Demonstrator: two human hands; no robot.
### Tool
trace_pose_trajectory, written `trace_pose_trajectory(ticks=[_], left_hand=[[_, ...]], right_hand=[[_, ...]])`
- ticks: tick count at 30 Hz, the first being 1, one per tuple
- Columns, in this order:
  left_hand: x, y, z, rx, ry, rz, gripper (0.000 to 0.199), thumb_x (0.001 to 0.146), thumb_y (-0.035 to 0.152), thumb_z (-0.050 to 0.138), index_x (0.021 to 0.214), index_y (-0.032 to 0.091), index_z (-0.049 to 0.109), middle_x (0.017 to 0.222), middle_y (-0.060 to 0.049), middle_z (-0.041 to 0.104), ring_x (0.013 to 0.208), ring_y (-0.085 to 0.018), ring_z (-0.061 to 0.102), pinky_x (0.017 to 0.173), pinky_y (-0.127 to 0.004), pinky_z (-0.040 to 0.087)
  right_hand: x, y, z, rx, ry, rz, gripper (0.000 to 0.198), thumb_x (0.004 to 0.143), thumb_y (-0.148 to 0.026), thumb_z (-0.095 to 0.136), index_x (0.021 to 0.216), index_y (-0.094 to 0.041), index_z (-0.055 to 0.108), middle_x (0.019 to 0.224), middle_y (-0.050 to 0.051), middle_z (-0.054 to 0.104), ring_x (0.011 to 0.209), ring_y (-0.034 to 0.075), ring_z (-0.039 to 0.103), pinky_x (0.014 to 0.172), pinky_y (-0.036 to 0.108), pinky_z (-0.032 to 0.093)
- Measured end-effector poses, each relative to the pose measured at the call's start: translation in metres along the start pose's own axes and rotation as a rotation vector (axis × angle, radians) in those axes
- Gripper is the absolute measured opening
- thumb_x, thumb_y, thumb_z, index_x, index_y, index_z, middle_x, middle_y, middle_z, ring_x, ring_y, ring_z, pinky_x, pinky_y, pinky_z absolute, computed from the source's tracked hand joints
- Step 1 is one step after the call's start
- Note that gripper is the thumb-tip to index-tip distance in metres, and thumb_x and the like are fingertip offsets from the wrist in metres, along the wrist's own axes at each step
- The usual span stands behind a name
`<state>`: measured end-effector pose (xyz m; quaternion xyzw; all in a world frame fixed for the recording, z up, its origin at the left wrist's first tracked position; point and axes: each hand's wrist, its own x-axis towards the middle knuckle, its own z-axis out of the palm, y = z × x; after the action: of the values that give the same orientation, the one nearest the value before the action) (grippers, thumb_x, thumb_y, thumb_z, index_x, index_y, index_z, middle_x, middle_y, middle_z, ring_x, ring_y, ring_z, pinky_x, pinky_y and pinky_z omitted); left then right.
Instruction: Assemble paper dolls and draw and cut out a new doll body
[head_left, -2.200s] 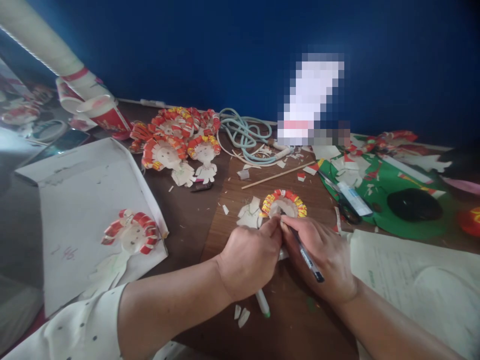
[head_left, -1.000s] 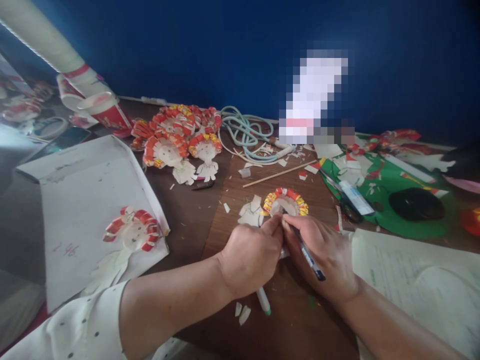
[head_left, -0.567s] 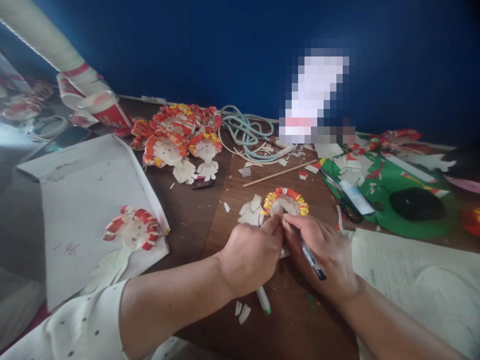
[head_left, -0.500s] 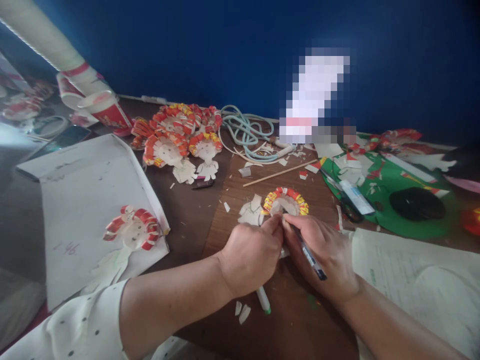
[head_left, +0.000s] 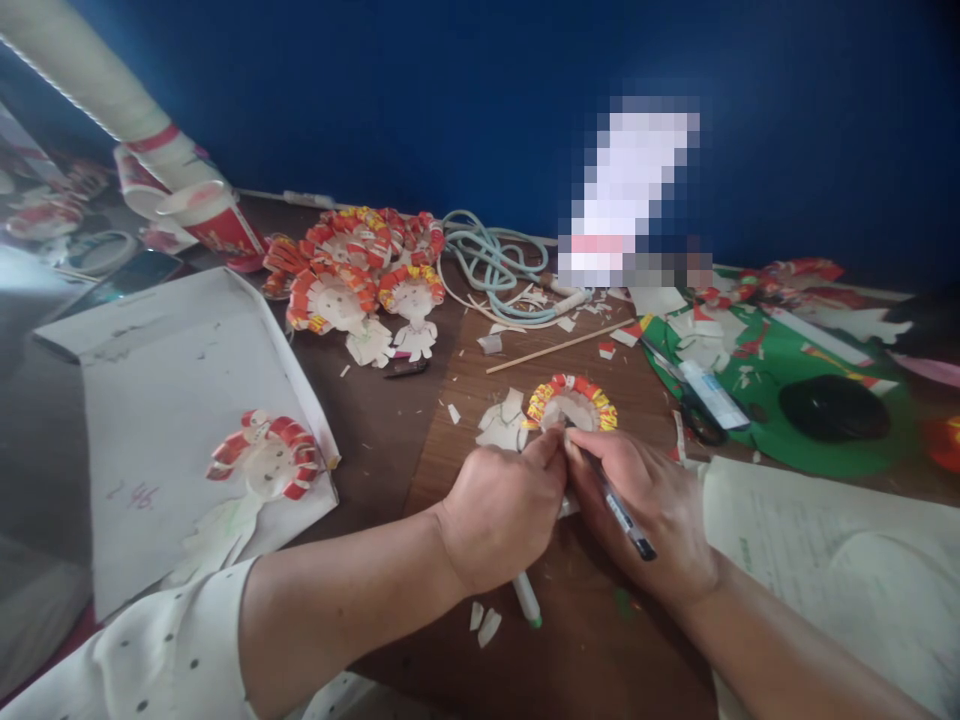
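My right hand [head_left: 645, 500] is closed around a dark-capped pen [head_left: 621, 515], its writing end down at a paper doll [head_left: 577, 408]. The doll has a round white face ringed by red and yellow paper loops; its lower part is mostly covered by my hands. My left hand [head_left: 506, 515] is curled, with the index finger pressing on the doll beside the pen's point. A white marker with a green end [head_left: 527, 600] sticks out from beneath my left hand; whether the hand grips it is hidden. A white paper body cutout [head_left: 502, 420] lies just left of the doll.
Finished-looking paper dolls [head_left: 334, 300] are heaped at the back left; another doll [head_left: 274, 465] rests on a white box [head_left: 150, 400]. Behind are paper cups [head_left: 217, 225], a coiled cable [head_left: 495, 260] and a wooden stick [head_left: 559, 347]. Scissors [head_left: 701, 415] and a black mouse [head_left: 832, 408] lie right.
The pen's rear end has shifted very slightly right. Both hands and the doll stay in place.
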<state>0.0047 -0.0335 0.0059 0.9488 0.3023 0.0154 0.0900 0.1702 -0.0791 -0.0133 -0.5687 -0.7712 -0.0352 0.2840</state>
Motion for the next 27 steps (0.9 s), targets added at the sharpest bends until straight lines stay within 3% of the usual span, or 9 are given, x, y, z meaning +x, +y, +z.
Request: trace_pose_trajectory(ticks=[27], left_hand=[[-0.0007,0.0002,-0.0001,-0.006,0.035,-0.01,0.036,0.086,0.02,0.047,0.118,0.012,0.062,0.132,-0.009,0.06,0.068,-0.019,0.068,0.053,-0.035,0.054]], right_hand=[[0.004,0.0,-0.0003,0.022,0.017,-0.017,0.018,0.089,-0.016,0.056,0.107,-0.013,0.058,0.089,0.009,0.071,0.076,0.021,0.068,0.067,0.031,0.05]])
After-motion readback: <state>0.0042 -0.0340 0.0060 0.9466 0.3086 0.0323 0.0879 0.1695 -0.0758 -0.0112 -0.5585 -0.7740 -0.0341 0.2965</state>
